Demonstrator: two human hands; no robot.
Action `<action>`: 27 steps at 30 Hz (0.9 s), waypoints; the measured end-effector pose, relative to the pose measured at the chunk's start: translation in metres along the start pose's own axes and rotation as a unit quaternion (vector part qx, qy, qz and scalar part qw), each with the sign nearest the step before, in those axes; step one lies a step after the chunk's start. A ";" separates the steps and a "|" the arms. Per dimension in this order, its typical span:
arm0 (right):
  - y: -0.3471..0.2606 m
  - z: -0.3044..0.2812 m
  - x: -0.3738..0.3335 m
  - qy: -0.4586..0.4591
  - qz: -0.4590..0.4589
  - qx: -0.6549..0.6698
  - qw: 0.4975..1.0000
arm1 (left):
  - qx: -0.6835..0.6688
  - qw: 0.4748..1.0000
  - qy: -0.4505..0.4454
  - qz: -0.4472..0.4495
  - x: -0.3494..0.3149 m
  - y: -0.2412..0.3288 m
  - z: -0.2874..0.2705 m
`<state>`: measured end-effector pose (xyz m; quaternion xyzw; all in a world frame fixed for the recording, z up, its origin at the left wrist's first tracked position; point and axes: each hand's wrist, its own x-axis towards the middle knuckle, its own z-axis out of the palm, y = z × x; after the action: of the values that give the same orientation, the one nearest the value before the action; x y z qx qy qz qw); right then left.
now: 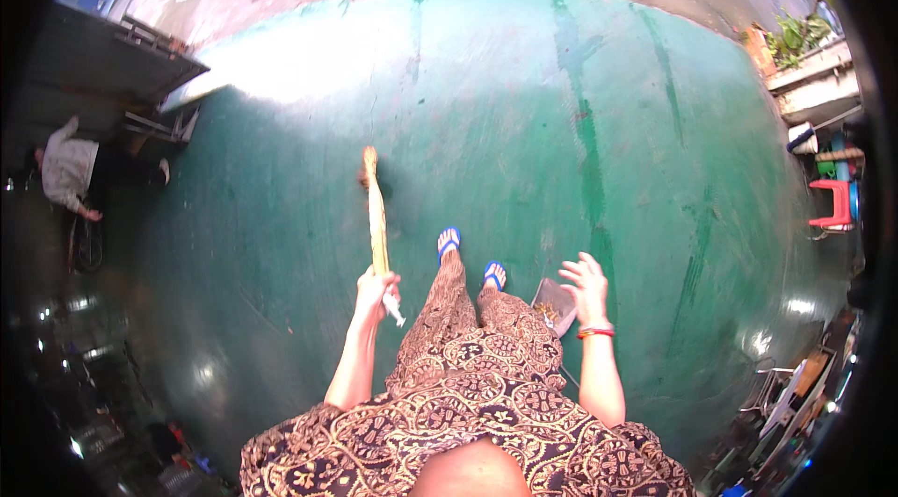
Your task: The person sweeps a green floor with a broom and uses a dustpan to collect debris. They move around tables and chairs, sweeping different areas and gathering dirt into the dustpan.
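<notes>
Gripping a pale stick (377, 221) is the left hand (374, 293), the right hand (587, 288) loosely spread.

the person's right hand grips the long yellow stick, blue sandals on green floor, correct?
No: the head view shows the left hand gripping the long yellow stick; the right hand is open. Blue sandals and green floor are correct.

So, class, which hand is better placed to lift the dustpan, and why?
Probably the right hand: it looks open and empty, nearer the dustpan; the left hand grips the broom.
</notes>
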<state>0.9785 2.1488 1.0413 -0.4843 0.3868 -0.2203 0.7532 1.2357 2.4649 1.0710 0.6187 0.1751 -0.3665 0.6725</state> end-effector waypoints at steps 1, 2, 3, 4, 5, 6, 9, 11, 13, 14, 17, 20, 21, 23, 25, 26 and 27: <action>-0.013 0.042 0.004 -0.056 0.033 0.047 0.997 | -0.007 1.000 -0.013 -0.001 -0.014 0.019 0.000; -0.024 0.078 0.006 -0.080 0.092 0.074 0.990 | 0.035 0.998 -0.024 -0.038 -0.025 0.035 0.005; -0.032 0.110 0.009 -0.158 0.111 0.124 0.973 | 0.055 0.996 -0.057 -0.034 -0.033 0.049 0.014; -0.038 0.135 0.010 -0.165 0.183 0.101 0.964 | 0.072 0.993 -0.086 -0.034 -0.043 0.057 0.026; -0.043 0.157 0.012 -0.194 0.239 0.093 0.947 | 0.089 0.989 -0.112 -0.045 -0.048 0.065 0.043; -0.049 0.173 0.014 -0.214 0.292 0.083 0.928 | 0.118 0.980 -0.155 -0.033 -0.048 0.073 0.062; -0.062 0.190 0.017 -0.302 0.320 0.164 0.883 | 0.139 0.939 -0.308 -0.059 -0.030 0.098 0.133; -0.071 0.179 0.028 -0.234 0.261 0.180 0.919 | 0.152 0.901 -0.406 -0.028 -0.025 0.099 0.185; -0.077 0.160 0.055 -0.098 0.174 0.282 0.938 | 0.366 0.803 -0.470 0.017 -0.013 0.105 0.234; -0.084 0.134 0.065 -0.125 0.135 0.314 0.931 | 0.436 0.716 -0.481 0.255 -0.008 0.112 0.251; -0.099 0.059 0.131 0.032 0.112 0.394 0.912 | 0.567 0.608 -0.504 0.234 0.024 0.137 0.286; -0.125 -0.040 0.210 0.210 0.061 0.335 0.916 | 0.479 0.758 -0.395 0.201 0.067 0.154 0.279; -0.135 -0.072 0.241 0.228 0.074 0.310 0.920 | 0.474 0.782 -0.350 0.205 0.091 0.162 0.268; -0.152 -0.130 0.294 0.225 0.080 0.327 0.914 | 0.404 0.879 -0.220 0.125 0.127 0.163 0.228; -0.154 -0.160 0.349 0.271 0.115 0.299 0.908 | 0.623 0.775 -0.040 0.101 0.151 0.162 0.171; -0.149 -0.167 0.367 0.234 0.188 0.279 0.912 | 0.679 0.729 0.011 0.086 0.150 0.154 0.139; -0.138 -0.166 0.383 0.215 0.259 0.260 0.905 | 0.711 0.699 0.032 0.065 0.147 0.146 0.109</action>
<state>1.0835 1.7252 0.9858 -0.0952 0.5800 -0.2093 0.7815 1.4142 2.3143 1.0909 0.9340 -0.1571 -0.3172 0.0490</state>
